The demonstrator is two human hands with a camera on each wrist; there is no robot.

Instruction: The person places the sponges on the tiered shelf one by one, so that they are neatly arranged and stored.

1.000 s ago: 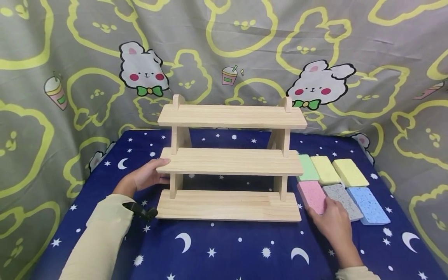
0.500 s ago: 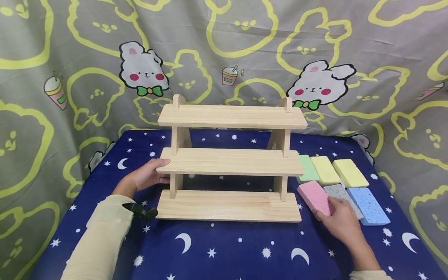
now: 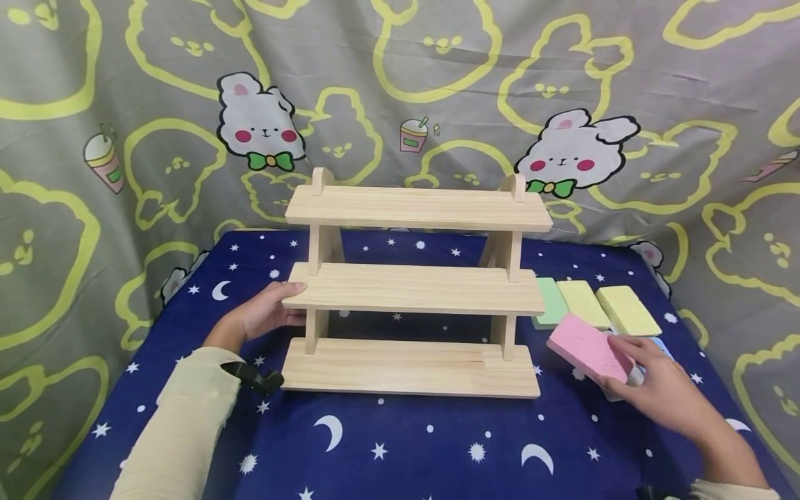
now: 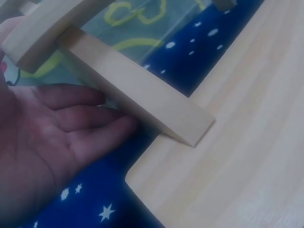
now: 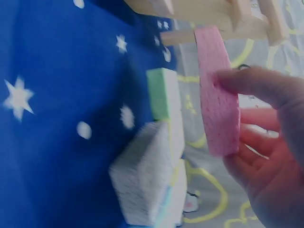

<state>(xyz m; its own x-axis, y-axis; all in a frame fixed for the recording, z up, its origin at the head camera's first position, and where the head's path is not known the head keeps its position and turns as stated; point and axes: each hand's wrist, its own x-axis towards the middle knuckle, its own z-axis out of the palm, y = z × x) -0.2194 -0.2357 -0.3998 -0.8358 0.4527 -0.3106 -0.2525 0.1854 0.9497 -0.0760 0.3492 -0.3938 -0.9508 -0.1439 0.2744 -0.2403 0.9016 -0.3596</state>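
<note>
A pink sponge (image 3: 589, 348) is lifted off the table, pinched between the thumb and fingers of my right hand (image 3: 662, 382). In the right wrist view the thumb presses one face of the sponge (image 5: 218, 95). My left hand (image 3: 265, 310) holds the left end of the middle tier of a three-tier wooden display shelf (image 3: 412, 286), thumb on top. In the left wrist view the fingers (image 4: 90, 121) lie below that tier, beside the side upright.
On the table right of the shelf lie a green sponge (image 3: 550, 302), two yellow sponges (image 3: 581, 303), a grey sponge (image 5: 142, 175) and a blue sponge (image 3: 664, 346) partly behind my right hand. A patterned curtain (image 3: 450, 83) hangs behind the dark blue starry tablecloth (image 3: 350, 458).
My right hand has lifted the pink sponge from its place beside the grey one and tilted it, drifting right and slightly upward. My left hand stays on the shelf.
</note>
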